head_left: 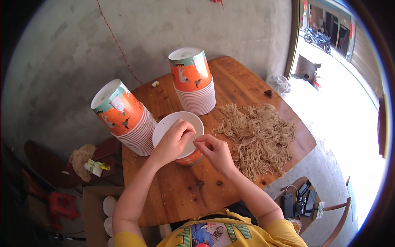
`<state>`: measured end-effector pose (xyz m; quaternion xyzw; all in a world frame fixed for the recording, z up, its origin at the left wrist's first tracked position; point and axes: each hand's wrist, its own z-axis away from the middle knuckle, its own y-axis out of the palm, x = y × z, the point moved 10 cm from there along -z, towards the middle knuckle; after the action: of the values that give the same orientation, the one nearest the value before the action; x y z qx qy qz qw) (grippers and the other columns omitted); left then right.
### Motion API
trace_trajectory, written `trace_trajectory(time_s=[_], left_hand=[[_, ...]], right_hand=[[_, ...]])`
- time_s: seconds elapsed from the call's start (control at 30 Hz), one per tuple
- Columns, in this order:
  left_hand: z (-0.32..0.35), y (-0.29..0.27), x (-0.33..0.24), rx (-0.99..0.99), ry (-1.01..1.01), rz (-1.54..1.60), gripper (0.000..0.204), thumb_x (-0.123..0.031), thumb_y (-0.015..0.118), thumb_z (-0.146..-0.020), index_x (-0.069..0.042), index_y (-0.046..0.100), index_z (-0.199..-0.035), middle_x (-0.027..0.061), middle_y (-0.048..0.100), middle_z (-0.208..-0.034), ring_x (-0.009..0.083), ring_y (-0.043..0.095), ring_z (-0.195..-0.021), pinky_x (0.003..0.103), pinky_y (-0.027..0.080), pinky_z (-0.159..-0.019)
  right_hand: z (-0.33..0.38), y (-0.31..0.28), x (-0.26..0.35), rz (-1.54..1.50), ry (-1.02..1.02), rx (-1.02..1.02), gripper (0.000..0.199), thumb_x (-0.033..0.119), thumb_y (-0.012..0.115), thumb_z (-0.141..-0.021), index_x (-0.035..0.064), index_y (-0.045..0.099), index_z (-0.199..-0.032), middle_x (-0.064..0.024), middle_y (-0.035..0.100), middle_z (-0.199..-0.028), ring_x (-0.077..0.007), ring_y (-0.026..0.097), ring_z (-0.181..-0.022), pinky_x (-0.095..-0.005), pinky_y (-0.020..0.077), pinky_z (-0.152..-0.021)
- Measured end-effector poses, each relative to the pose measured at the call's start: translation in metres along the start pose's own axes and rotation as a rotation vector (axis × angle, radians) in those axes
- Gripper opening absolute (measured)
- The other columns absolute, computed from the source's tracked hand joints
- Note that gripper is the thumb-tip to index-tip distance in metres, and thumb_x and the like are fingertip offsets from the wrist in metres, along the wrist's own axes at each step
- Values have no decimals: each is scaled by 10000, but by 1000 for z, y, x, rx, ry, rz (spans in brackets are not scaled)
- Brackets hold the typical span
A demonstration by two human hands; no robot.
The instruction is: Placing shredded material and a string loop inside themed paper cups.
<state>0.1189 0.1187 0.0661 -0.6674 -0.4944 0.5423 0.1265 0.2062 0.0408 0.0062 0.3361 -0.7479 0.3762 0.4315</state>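
Observation:
A paper bucket (190, 159) stands upright in front of me, white inside and orange outside. Over its opening, my left hand (177, 138) is closed with its fingers curled together. My right hand (214, 153) pinches thumb and fingertips together at the bucket's right rim, close to the left fingers. Whatever sits between the fingertips of either hand is too small to make out. Right of the bucket spreads a loose heap of tan strings (261, 140). Two stacks of nested, upside-down buckets flank the far side: a left stack (123, 113) leaning slightly, and a back stack (193, 88).
All this is on a wooden table (197, 187) against a grey wall. A dark lump (268, 93) lies near its right edge. At lower left is a cardboard box (94, 210) holding white rounded items. A chair (304, 193) with electronic devices stands at lower right.

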Motion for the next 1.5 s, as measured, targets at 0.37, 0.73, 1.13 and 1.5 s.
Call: trace_trajectory(time_s=[0.37, 0.73, 1.13, 1.5], left_hand=[[34, 56, 48, 192, -701, 1031, 303, -72, 630, -916, -6, 556, -1202, 42, 625, -1005, 80, 564, -850, 225, 483, -782], [25, 60, 37, 122, -623, 958, 120, -122, 583, -959, -36, 607, -1039, -3, 603, -901, 66, 528, -777, 207, 446, -709], [25, 77, 29, 268, -561, 896, 140, -165, 601, -963, -30, 634, -977, -33, 568, -848, 40, 483, -744, 189, 411, -676], [27, 78, 32, 233, -631, 908, 156, -187, 603, -967, -40, 641, -1001, -34, 568, -827, 41, 491, -723, 185, 410, -642]], right_hand=[[-7, 16, -24, -593, 275, 210, 119, 162, 631, -948, 48, 628, -984, 51, 601, -850, -16, 519, -799, -193, 409, -696], [-17, -17, 44, -160, -36, 535, 94, 146, 592, -964, 63, 593, -1008, 40, 599, -830, -16, 531, -743, -189, 424, -617], [-31, -25, -21, -331, 265, 351, 138, 147, 620, -941, 38, 617, -1026, 17, 633, -852, -31, 525, -688, -194, 424, -597], [17, -43, 29, 204, -210, 22, 158, 155, 727, -860, 18, 651, -887, -51, 563, -754, -149, 542, -617, -288, 464, -575]])
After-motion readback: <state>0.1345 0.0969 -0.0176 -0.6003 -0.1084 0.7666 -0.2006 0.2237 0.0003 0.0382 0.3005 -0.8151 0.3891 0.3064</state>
